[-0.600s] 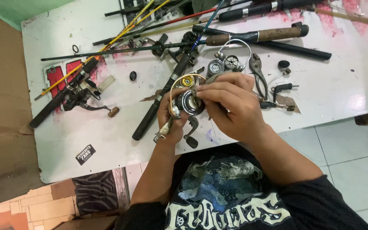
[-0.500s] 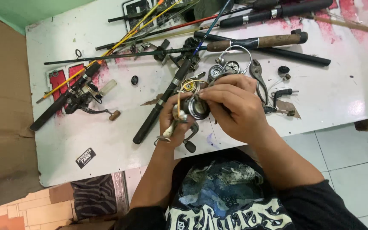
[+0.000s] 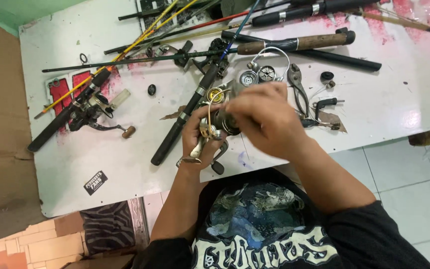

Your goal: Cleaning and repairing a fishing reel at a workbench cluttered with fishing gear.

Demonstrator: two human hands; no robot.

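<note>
Holding a spinning reel [image 3: 218, 124] at the centre of the frame, just above the near edge of the white desk [image 3: 384, 107]: my left hand [image 3: 195, 132] is closed around its stem and body from below, and my right hand [image 3: 265, 117] is curled over its top from the right, fingers together on it. Listed around it on the desk: a black rod with a second reel [image 3: 88, 107] at left, a cork-handled rod [image 3: 294, 44] above, pliers [image 3: 298, 85] and two small round reel parts [image 3: 257, 75] just right of and above my hands, more rods fanned across the upper frame.
</note>
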